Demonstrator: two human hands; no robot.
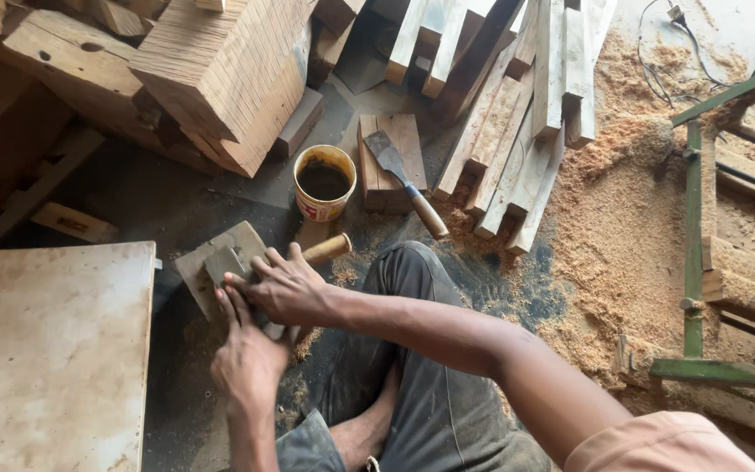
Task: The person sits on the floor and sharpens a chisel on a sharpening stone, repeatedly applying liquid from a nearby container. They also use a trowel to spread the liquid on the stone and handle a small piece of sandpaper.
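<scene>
I sit on the floor with both hands over a flat grey block (pixel 207 262) that lies on the ground in front of my knee. My right hand (pixel 288 290) presses down on a tool with a wooden handle (pixel 329 249); the handle sticks out to the right, and its blade is hidden under my fingers. My left hand (pixel 248 363) sits just below, its fingertips laid on the same tool at the block's near edge. A second chisel (pixel 408 182) rests on a small wooden block (pixel 376 179) further away, next to a small tub of dark liquid (pixel 323 182).
Thick timber blocks (pixel 229 70) are stacked at the upper left, and several sawn planks (pixel 517 131) lean at the upper middle. Sawdust (pixel 622 227) covers the floor to the right. A green metal frame (pixel 694 262) stands at the right. A pale flat board (pixel 54 350) lies at the left.
</scene>
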